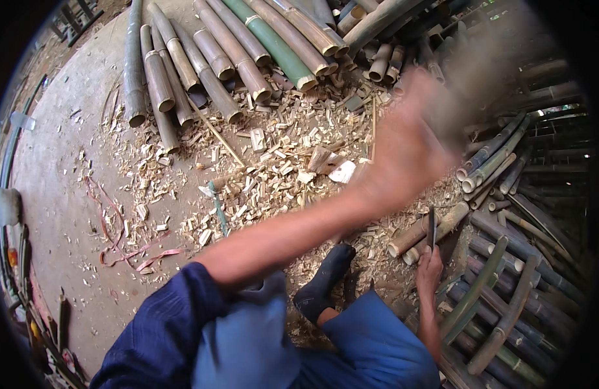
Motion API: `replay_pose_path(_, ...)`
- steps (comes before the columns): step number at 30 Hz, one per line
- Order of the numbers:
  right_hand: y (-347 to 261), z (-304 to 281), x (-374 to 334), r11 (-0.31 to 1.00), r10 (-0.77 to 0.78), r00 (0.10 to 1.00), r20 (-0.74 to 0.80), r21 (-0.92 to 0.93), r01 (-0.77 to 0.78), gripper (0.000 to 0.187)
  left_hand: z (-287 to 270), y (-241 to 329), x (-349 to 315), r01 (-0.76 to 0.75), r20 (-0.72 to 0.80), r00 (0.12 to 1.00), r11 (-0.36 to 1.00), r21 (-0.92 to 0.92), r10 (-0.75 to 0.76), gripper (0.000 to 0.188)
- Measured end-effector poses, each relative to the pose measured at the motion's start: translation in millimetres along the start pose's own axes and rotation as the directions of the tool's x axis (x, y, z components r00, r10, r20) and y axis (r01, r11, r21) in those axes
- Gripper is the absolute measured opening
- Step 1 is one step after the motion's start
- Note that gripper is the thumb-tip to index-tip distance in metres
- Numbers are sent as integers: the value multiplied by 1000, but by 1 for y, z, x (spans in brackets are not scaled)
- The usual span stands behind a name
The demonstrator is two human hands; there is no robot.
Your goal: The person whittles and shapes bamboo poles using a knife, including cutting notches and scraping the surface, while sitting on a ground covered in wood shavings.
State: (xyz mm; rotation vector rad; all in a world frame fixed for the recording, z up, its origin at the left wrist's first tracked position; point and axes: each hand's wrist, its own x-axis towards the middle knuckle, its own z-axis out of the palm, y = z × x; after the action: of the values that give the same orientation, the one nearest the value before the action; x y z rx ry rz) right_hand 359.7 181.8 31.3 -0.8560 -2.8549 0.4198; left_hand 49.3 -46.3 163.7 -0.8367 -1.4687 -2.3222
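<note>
My left arm reaches across to the upper right, where my left hand (413, 146) is closed round a thick brownish-grey bamboo length (474, 71). Both are smeared by motion, and the far end of the bamboo fades out. Lower down on the right, my right hand (430, 269) grips a knife (432, 227) by its handle, which the fingers hide. Its dark narrow blade points up, in front of two cut bamboo pieces (409, 238). Pale wood chips (273, 185) cover the floor below my left forearm.
Bamboo poles (241, 74), one of them green, lie side by side at the far side. More bamboo is stacked at the right (507, 311). Pink string (118, 240) lies on the concrete floor (59, 175) at the left. My dark-socked foot (322, 285) rests among chips.
</note>
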Motion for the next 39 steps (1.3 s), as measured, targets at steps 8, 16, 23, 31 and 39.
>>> replay_pose_path(8, -19, 52, -72, 430, 434, 862, 263, 781, -454, 31, -352, -35, -26, 757, -670, 652, 346, 554, -354, 43)
replay_pose_path(16, -39, 51, -77, 230, 490, 804, 338, 839, -493, 29, -534, -5, -188, 896, -907, 294, -242, 372, -302, 96)
replay_pose_path(23, -101, 50, -25, 19, 427, 877, 219, 968, -251, 29, -461, -35, -158, 221, -347, 922, -500, 837, -174, 91)
replay_pose_path(31, -217, 6, 35, 481, -174, 958, 228, 869, -120, 96, -82, -38, -127, 569, 426, 493, 652, 502, -758, 48)
replay_pose_path(39, 106, 53, 24, 687, 722, 685, -98, 224, -691, 85, -184, -75, -44, 369, 219, 568, 483, 794, -793, 23)
